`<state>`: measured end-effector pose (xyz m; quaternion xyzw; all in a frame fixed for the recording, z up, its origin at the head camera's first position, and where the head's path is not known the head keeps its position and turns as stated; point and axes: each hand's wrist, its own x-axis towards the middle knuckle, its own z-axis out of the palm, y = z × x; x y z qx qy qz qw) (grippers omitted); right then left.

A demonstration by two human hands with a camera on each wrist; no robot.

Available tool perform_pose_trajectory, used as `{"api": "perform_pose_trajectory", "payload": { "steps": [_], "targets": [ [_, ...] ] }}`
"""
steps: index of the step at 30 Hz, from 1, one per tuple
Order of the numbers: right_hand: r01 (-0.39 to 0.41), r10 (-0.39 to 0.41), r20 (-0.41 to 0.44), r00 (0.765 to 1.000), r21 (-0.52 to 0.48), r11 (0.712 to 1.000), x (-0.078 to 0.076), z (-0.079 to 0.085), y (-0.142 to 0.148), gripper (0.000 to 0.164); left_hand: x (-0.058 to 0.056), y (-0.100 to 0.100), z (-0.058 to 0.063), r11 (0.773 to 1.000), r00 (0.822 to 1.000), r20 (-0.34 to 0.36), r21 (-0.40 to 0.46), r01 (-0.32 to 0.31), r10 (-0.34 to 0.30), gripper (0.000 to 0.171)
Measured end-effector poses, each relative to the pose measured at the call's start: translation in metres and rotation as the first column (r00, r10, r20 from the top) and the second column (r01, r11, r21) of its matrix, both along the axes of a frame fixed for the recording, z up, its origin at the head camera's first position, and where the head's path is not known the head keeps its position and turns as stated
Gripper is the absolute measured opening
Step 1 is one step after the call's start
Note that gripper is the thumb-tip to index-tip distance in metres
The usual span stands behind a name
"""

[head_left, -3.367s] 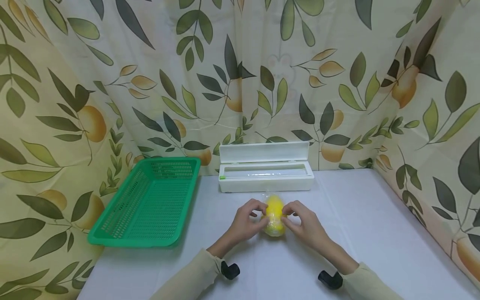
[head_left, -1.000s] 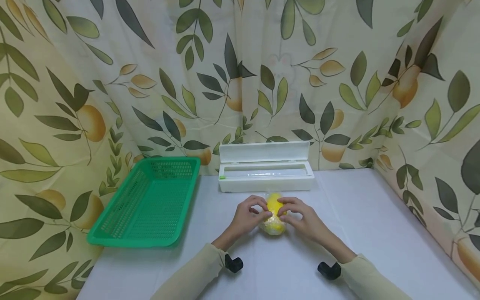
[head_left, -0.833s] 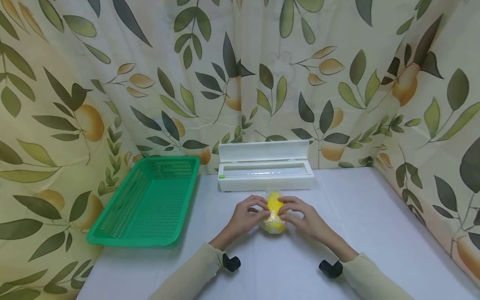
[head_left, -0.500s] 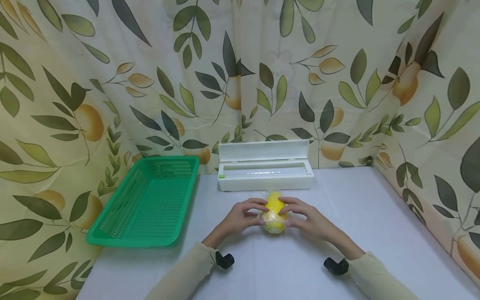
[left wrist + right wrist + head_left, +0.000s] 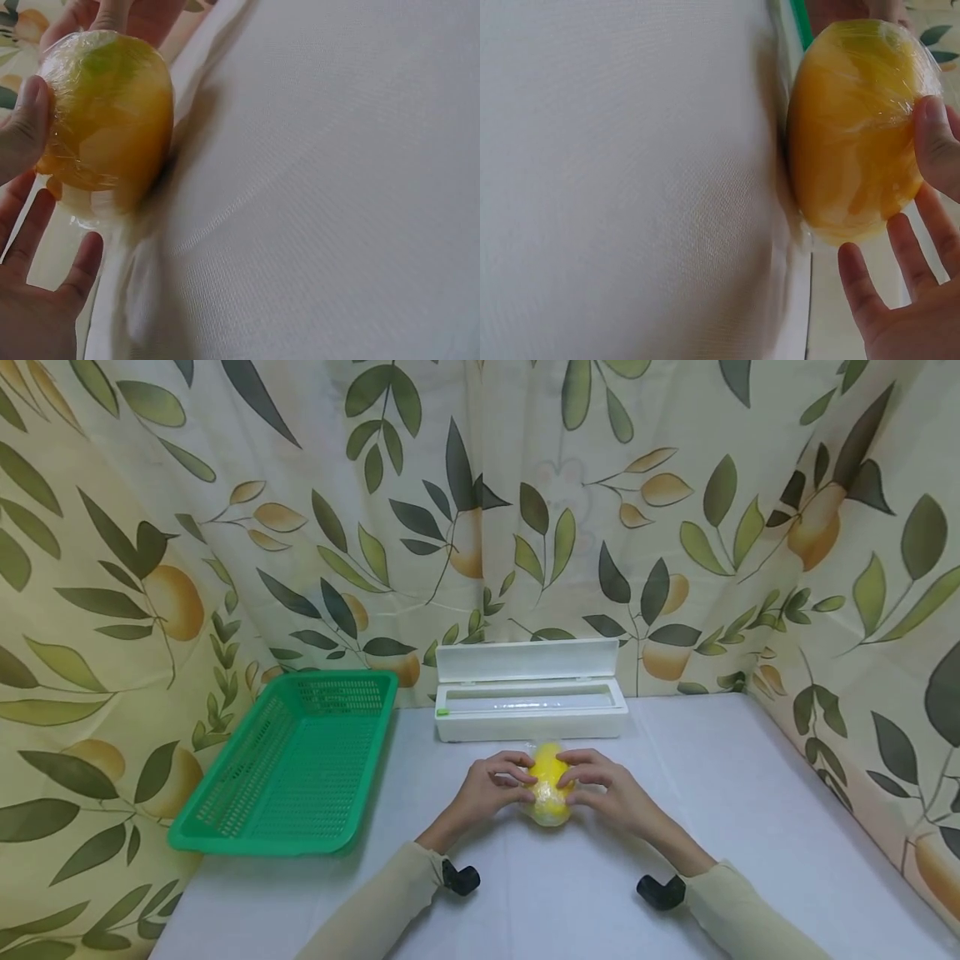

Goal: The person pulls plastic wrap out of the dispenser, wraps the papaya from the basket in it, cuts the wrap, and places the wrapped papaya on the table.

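A yellow mango [image 5: 549,768] wrapped in clear cling film lies on the white-covered table in the head view. My left hand [image 5: 491,787] holds its left side, with thumb and fingers bent against the film. From the other side my right hand [image 5: 607,787] grips it the same way. Up close in the left wrist view, a greenish patch shows on the mango [image 5: 112,112] under wrinkled film, with a thumb pressed on it. In the right wrist view the thumb likewise touches the wrapped mango [image 5: 855,135], while some fingertips spread below it.
Just behind the hands stands a white cling film dispenser [image 5: 532,727] with its lid raised and a roll inside. A green plastic basket [image 5: 300,843] sits at the left. Leaf-patterned curtains [image 5: 555,543] hang behind and on both sides of the table.
The hands have shifted along the mango's sides, thumbs moving out from it and then back in against the film. The mango has turned slightly but stays in nearly the same place.
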<state>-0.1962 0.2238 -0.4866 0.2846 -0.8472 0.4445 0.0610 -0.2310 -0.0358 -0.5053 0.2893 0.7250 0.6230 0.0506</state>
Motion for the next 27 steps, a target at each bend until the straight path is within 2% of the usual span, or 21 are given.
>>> {"api": "perform_pose_trajectory", "payload": {
  "steps": [5,10,17,20,27],
  "targets": [
    [0.011,-0.011,0.014,1.0,0.01,1.0,-0.001,0.002,0.001,0.017,0.0,0.002,0.002,1.0,1.0,0.022,0.008,0.008,-0.009,0.019],
    [0.012,-0.013,0.051,0.999,0.022,1.0,-0.001,0.002,0.004,0.017,0.0,0.002,0.003,0.999,0.999,0.04,-0.037,0.007,-0.005,0.017],
    [0.031,-0.031,0.063,0.998,-0.004,1.0,0.0,0.0,0.004,0.015,0.004,0.008,-0.001,0.999,0.999,0.006,-0.004,-0.051,0.051,0.012],
    [0.039,-0.039,0.058,0.998,-0.009,0.999,0.002,0.0,0.002,0.014,0.006,0.01,-0.002,0.998,0.998,0.014,0.013,-0.056,0.056,0.01],
    [0.043,-0.041,0.057,0.998,-0.028,0.999,0.003,0.001,0.0,0.011,0.007,0.01,-0.001,0.997,0.998,0.001,-0.045,-0.064,0.064,0.008]
  ]
}}
